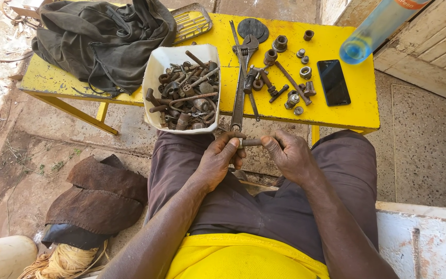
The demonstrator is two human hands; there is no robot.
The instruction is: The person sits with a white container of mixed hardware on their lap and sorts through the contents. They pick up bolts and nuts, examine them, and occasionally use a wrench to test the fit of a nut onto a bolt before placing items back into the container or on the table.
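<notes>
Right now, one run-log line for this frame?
left hand: grips bolt end | right hand: grips other end | tub: rusty hardware | table: wrench, nuts, phone

The worktop (223, 98) is bright yellow. The tub (157, 67) is white, its bolts (186, 93) rusty brown. The cloth (104, 41) is dark olive, the phone (333, 82) black, the bottle (375, 28) clear blue, the trousers (264, 201) brown.

A yellow table (336, 39) stood on bare ground. On it lay a dark cloth (104, 39), a white tub (161, 57) full of rusty bolts, a long wrench (239, 82), loose nuts (305, 72), a round black disc (253, 28), a black phone (333, 82) and a blue bottle (372, 31).
</notes>
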